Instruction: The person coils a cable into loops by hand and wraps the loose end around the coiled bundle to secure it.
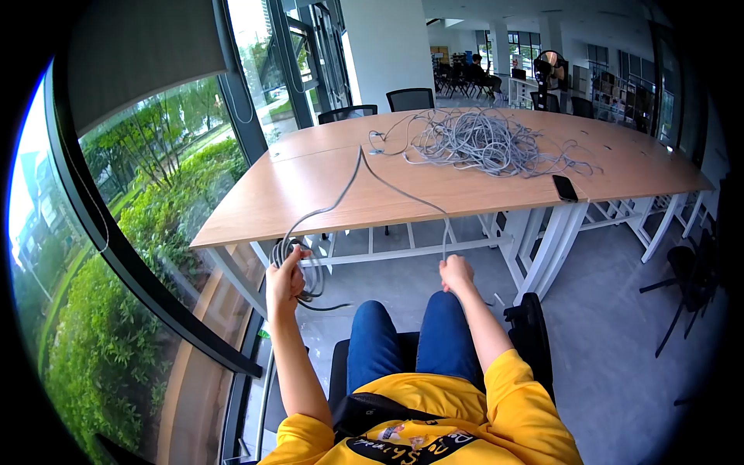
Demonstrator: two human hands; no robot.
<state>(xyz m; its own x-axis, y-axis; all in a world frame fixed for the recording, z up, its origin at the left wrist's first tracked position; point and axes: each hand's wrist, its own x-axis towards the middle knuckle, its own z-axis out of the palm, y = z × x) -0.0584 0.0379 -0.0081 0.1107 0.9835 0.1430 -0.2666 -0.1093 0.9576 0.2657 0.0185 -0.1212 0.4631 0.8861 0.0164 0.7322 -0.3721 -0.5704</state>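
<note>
My left hand (285,283) is closed around several loops of a grey cable (310,271), held in front of the table's near edge. One loose end of the coil hangs below that hand, toward my knee. From the coil the cable rises to a sharp bend over the tabletop, then slopes down to my right hand (456,273). The right hand is closed on the cable above my right thigh. A large tangled heap of grey cable (480,143) lies on the far part of the table, with thin strands straying to both sides.
The wooden table (294,170) stands before me on white metal legs. A black phone (565,188) lies near its front edge. Office chairs (411,99) stand behind it. Tall windows (155,178) run along my left. A person (482,74) sits far back.
</note>
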